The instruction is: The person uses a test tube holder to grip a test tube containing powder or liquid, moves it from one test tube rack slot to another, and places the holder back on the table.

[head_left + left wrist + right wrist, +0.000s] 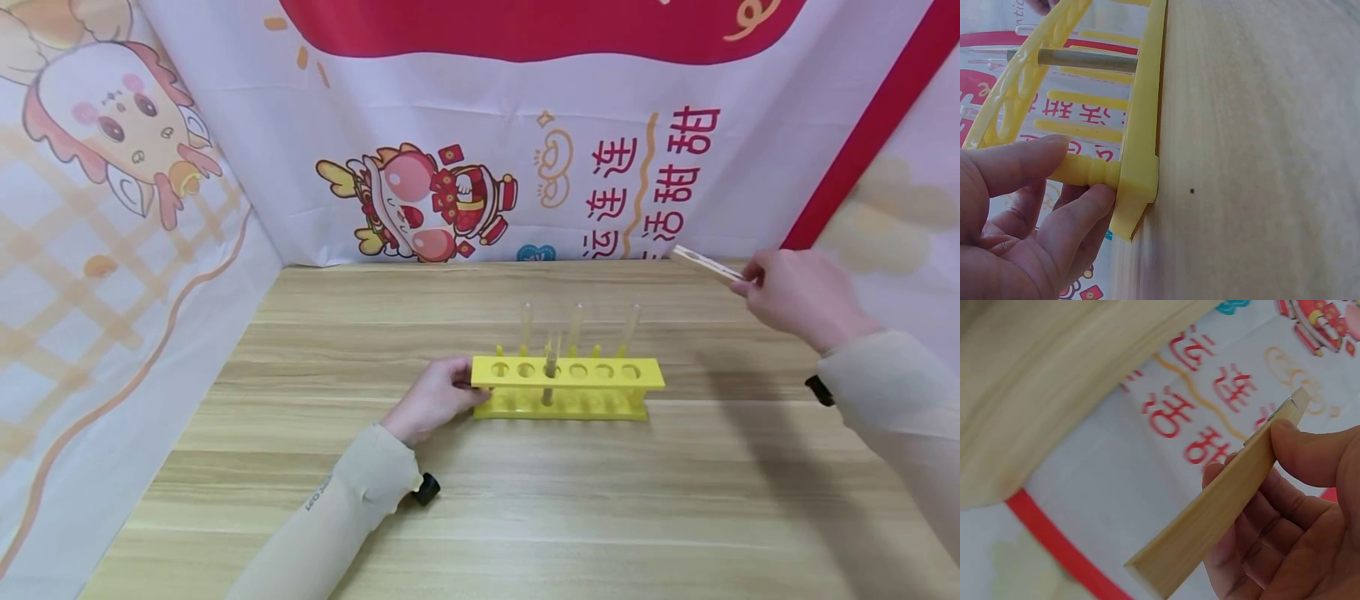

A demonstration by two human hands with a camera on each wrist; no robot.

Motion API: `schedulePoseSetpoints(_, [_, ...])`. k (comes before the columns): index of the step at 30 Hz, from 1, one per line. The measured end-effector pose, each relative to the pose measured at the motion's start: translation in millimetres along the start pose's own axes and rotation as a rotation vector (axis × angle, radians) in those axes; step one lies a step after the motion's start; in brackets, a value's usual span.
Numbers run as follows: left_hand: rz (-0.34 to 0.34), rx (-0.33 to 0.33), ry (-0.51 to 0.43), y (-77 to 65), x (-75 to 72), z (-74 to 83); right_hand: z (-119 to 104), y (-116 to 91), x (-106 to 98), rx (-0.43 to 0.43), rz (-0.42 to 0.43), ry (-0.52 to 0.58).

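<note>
My left hand (435, 398) grips the left end post of a yellow test tube rack (651, 380), thumb on one side and fingers on the other, as the left wrist view shows. One test tube (551, 375) with greyish contents stands in a front hole of the rack. Behind the holes, three clear test tubes (527, 321) rise from the rear pegs and look empty. Up at the right, my right hand (802, 296) holds a wooden test tube clamp (1216, 494) between thumb and fingers, raised and apart from the rack.
The rack stands on a wood-grain table (300, 467). Printed cloth (480, 100) hangs along the table's back edge and continues on both sides. A black piece (426, 490) sits at the left cuff, and another (819, 390) at the right.
</note>
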State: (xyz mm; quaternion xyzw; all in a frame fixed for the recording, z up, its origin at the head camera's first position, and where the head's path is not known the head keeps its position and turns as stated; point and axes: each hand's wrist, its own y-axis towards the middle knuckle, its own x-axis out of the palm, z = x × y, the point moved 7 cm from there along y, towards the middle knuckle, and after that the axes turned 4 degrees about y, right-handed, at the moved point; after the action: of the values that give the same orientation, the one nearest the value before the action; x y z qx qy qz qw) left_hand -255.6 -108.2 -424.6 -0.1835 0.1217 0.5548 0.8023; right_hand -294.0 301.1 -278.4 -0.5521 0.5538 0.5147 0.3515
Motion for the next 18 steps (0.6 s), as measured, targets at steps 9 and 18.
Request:
schedulePoseSetpoints(9, [0.001,0.001,0.003,-0.3,-0.3,0.7,40.2,-2.9,23.1,0.057,-0.086,0.055])
schedulePoseSetpoints(18, [0.0,-0.008,-0.004,-0.3,0.2,0.6,70.0,-7.0,55.2,0.089,-0.163,0.093])
